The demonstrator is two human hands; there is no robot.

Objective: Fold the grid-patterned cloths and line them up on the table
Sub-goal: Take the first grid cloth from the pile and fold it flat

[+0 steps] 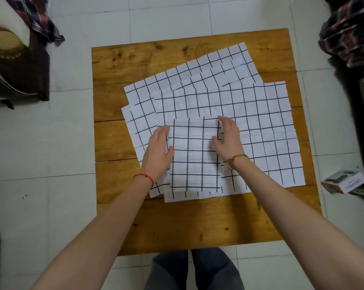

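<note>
Head view, looking down on a wooden table [198, 222] that fills the centre of the frame, set on a pale tiled floor [76, 143]. Several white cloths with black grid lines lie overlapping on the table. A folded cloth [194, 155] sits on top of the pile at centre, a narrow upright rectangle, its lower edge near the front edge of the pile. Under it, a large unfolded cloth [271, 126] spreads flat toward centre right. Another cloth [198, 70] lies tilted behind it, reaching toward the upper right of the table. At least 1 more cloth [138, 122] shows at the left edge of the pile; exact count of layers cannot be told. Left hand [158, 149] lies flat, fingers straight and together, along the left edge of the folded cloth, pressing it down. Right hand [228, 137] rests on the right edge of the same cloth, fingers extended and slightly spread, thumb out; it grasps nothing. A red string [144, 176] circles the left wrist, a gold bracelet [237, 159] the right. Plaid fabric [40, 19] is at the upper left of the frame, more plaid fabric [350, 32] at the upper right. A small box [342, 182] lies on the floor at the right.
</note>
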